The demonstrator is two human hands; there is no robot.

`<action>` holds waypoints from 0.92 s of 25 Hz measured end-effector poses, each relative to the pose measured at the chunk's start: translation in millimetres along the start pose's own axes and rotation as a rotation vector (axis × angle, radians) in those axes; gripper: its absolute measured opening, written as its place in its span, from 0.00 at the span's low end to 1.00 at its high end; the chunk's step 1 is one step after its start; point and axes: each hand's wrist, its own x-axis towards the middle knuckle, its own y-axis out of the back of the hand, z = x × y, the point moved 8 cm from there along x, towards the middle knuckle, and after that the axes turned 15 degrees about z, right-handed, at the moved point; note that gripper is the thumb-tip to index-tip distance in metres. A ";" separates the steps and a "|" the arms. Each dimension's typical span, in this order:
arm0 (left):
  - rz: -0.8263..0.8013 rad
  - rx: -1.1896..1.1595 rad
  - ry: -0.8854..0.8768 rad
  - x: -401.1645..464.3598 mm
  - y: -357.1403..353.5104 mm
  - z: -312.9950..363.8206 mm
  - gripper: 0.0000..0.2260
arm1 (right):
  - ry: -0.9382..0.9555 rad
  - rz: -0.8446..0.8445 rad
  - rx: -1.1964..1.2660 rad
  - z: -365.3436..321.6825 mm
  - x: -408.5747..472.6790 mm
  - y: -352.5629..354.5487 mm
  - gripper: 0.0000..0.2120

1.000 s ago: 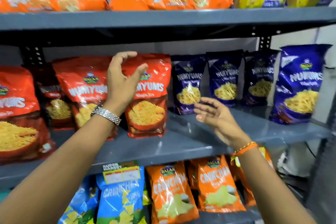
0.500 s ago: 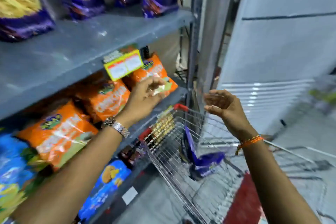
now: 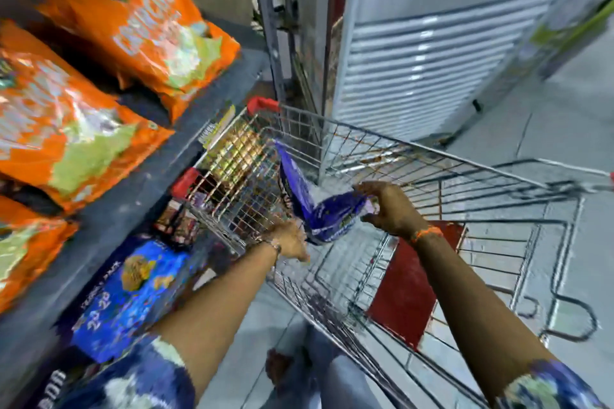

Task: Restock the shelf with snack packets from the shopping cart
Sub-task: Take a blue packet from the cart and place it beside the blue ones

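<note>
A wire shopping cart (image 3: pixel 432 156) stands to the right of the grey shelf (image 3: pixel 133 196). Inside it lie blue snack packets (image 3: pixel 332 212), one leaning up against the cart's wire end. My right hand (image 3: pixel 387 207) reaches into the cart with fingers and thumb spread around the near packet's right end. Just left of and below that packet, my left hand (image 3: pixel 292 241) is at the cart's near side; it is blurred and its fingers are hard to make out.
Orange snack packets (image 3: pixel 149 26) lie on the shelf at the left, with blue packets (image 3: pixel 133 289) on the level below. A red flap (image 3: pixel 408 285) sits in the cart's near end. A white louvred panel (image 3: pixel 415 70) stands behind the cart, beside the shelf post (image 3: pixel 265 26).
My view has swung from the shelf of red and blue packets down to the cart. Both hands dropped from the shelf into the cart, toward the blue packet.
</note>
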 end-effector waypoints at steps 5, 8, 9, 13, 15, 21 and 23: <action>-0.095 0.037 0.086 88.0 -96.4 -47.0 0.53 | 0.260 -0.003 -0.255 9.5 11.2 -28.1 0.13; -0.025 -0.149 0.149 86.2 -83.1 -34.6 0.42 | 0.334 0.044 -0.198 2.2 11.5 -29.6 0.07; -0.016 -0.196 0.154 82.2 -76.1 -28.9 0.44 | 0.333 0.042 -0.146 -1.5 10.7 -27.8 0.06; 0.048 -0.344 0.167 67.2 -55.3 -25.3 0.55 | 0.290 0.026 -0.024 -27.3 10.3 1.9 0.03; 0.038 -0.440 0.113 50.3 -43.4 -10.8 0.47 | 0.211 0.027 -0.047 -39.6 13.4 31.7 0.04; 0.141 -0.756 -0.055 -26.6 3.7 31.3 0.38 | 0.216 0.127 0.069 -110.8 12.8 146.2 0.07; 0.284 -0.812 -0.102 -52.4 35.1 34.3 0.34 | 0.249 0.162 0.165 -141.9 15.9 180.3 0.05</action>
